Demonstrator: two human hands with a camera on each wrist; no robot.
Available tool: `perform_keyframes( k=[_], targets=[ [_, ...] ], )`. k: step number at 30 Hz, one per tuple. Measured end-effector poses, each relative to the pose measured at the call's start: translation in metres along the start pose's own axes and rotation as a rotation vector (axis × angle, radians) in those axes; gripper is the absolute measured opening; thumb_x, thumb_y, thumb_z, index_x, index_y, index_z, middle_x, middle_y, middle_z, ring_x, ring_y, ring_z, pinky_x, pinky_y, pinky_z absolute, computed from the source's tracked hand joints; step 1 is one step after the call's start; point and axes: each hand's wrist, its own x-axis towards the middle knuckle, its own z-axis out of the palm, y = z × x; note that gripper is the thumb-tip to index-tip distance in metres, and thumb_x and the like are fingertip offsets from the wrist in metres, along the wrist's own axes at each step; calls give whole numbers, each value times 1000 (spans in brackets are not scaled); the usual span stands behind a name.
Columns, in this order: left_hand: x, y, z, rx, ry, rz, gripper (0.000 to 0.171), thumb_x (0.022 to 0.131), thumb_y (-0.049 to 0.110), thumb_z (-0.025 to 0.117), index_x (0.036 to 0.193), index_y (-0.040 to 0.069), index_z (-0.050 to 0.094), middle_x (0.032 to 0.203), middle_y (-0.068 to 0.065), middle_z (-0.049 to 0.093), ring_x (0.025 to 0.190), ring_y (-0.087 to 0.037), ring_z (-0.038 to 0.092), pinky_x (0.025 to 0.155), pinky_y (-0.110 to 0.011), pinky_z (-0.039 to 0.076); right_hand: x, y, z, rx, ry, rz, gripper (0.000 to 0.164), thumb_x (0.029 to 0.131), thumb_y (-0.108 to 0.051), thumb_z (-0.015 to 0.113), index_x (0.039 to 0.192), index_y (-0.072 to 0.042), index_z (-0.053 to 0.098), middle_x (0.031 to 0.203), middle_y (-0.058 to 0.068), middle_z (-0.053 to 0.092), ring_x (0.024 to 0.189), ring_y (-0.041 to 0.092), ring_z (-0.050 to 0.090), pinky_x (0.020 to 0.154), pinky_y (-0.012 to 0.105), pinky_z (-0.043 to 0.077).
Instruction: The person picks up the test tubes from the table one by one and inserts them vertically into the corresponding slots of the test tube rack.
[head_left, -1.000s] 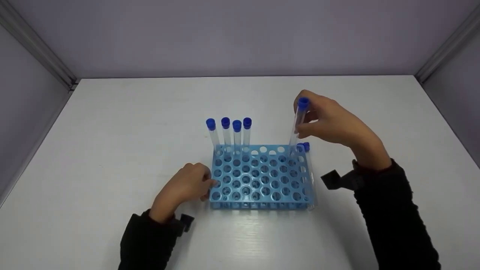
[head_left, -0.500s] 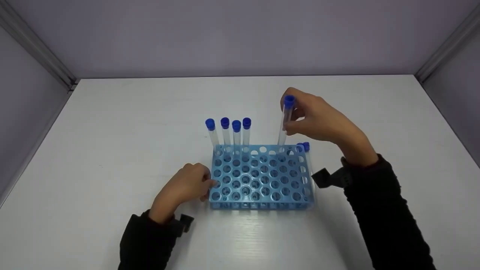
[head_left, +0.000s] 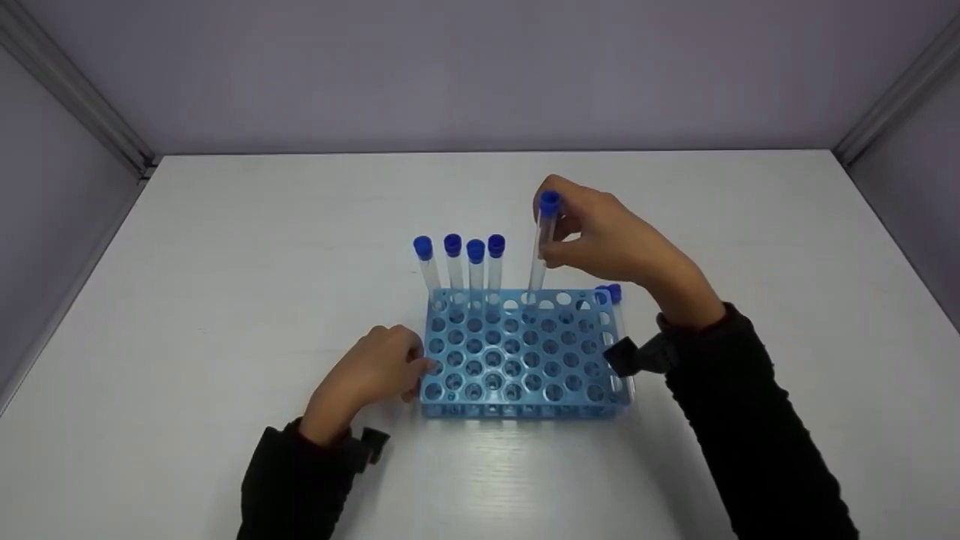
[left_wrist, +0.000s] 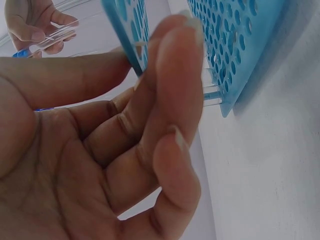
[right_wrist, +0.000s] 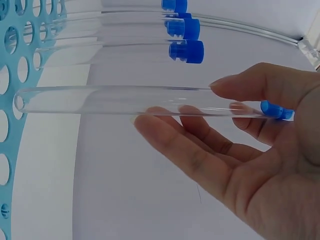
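A clear test tube with a blue cap (head_left: 550,201) is in my right hand (head_left: 600,232), pinched between thumb and fingers. It tilts slightly, and in the right wrist view the rounded lower end of this test tube (right_wrist: 115,100) sits right at a hole of the blue test tube rack (head_left: 502,400). At the rack's left edge, my left hand (head_left: 379,367) grips the side with the thumb on top and the fingers curled below. Several blue-capped test tubes (head_left: 475,259) stand in the left part of the rack's back row.
Beside the rack's right end are more blue-capped tubes (head_left: 615,293), partly hidden by the rack. Grey panels (head_left: 480,75) enclose the white table (head_left: 187,300) at the back and sides.
My right hand has moved left along the rack's back row with the test tube, closer to the standing tubes. My left hand has stayed at the rack's left edge.
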Motion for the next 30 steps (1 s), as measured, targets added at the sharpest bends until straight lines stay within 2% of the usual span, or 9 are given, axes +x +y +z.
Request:
perform_keyframes(
  k=[10,17,30],
  targets=[
    [0,0,0,-2,-1,10,17,87,14,61,74,4,61,55,-2,57,53,-15,53,56,-28,38,6,-3,8,22,6,-62,28,82,1,61,104,-3,45,94,11,56,90,24,61,77,39,49],
    [0,1,0,-8,-7,-4,15,87,14,61,77,3,62,56,-3,58,54,-16,53,58,-28,40,7,-1,14,53,-31,-79,24,84,1,59,103,-2,44,95,11,55,92,24,61,78,38,49],
    [0,2,0,4,-6,6,16,87,15,61,77,3,62,57,-4,58,55,-16,52,58,-29,39,6,7,23,-26,-83,-70,25,84,0,57,107,2,47,99,14,58,93,25,60,82,37,48]
  ],
)
